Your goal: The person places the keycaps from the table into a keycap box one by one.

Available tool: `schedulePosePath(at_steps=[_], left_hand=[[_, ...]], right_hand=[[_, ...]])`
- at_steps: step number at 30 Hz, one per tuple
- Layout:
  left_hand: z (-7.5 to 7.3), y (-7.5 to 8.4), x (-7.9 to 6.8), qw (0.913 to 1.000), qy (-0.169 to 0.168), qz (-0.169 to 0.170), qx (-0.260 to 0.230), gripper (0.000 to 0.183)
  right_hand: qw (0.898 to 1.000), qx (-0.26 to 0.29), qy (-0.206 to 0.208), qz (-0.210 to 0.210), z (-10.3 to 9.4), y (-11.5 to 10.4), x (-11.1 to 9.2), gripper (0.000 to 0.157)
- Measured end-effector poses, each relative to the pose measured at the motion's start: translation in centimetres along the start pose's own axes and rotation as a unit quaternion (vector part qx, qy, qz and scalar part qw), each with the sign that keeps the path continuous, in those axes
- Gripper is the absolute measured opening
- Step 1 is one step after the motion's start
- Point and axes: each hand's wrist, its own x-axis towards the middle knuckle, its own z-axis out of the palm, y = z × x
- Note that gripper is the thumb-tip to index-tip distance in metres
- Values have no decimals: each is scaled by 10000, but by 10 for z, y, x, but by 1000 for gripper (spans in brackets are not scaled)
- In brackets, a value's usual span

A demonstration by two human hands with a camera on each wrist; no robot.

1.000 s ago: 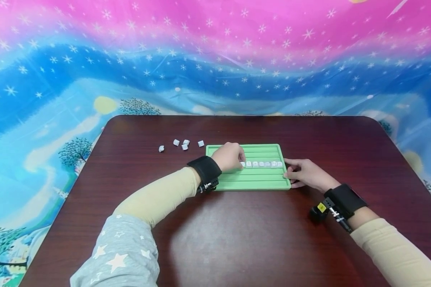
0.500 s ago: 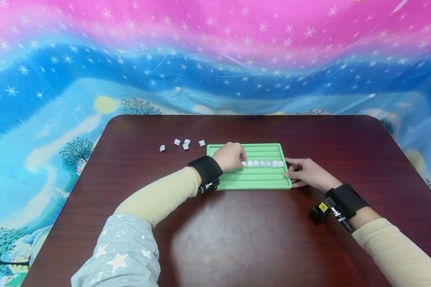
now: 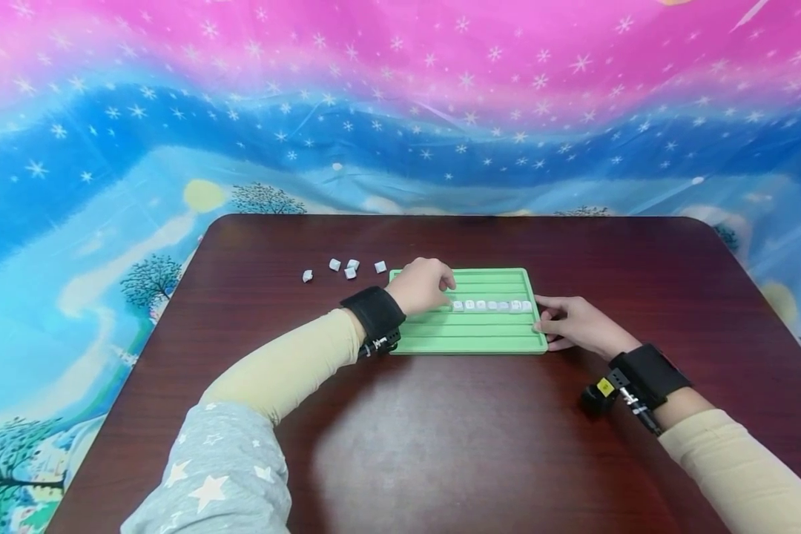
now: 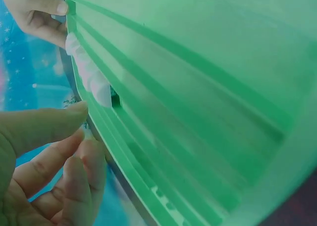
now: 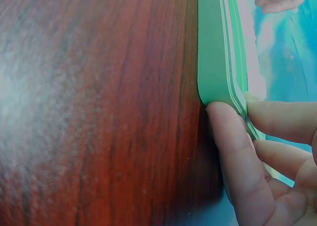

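Observation:
A light green ridged tray (image 3: 467, 341) lies on the table, with a row of small white keycaps (image 3: 492, 305) in one of its grooves. My left hand (image 3: 423, 288) is over the tray's left part, just beyond the row's left end. In the left wrist view, the left thumb (image 4: 59, 122) and fingers are loosely bent with a gap between them and nothing held, apart from the end keycap (image 4: 101, 92). At the tray's right edge, my right hand (image 3: 577, 325) grips the rim, its thumb on top and the other fingers along the outer side.
Several loose white keycaps (image 3: 351, 273) lie scattered on the dark wooden table (image 3: 440, 437), left of the tray's far corner. Behind the table hangs a pink and blue patterned cloth (image 3: 400, 111). Each wrist wears a black strap (image 3: 650, 374) with a camera.
My left hand has let go of the keycap at the row's left end and drawn slightly left and up. The right hand keeps its hold on the tray's edge.

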Motion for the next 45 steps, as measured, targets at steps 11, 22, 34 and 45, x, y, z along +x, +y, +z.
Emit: schedulePosePath(at_steps=[11, 22, 34, 45], left_hand=[[-26, -18, -11, 9968, 249, 573, 501, 26], [-50, -59, -33, 9956, 633, 646, 233, 22], [-72, -119, -65, 9896, 1441, -5, -26, 21], [-84, -163, -95, 9865, 1098, -1202, 146, 33]], right_hand=[[10000, 9, 19, 63, 1, 4, 1, 71], [10000, 28, 11, 60, 1, 3, 1, 71], [9999, 53, 37, 77, 2, -2, -1, 71], [9999, 86, -26, 145, -2, -3, -1, 71]])
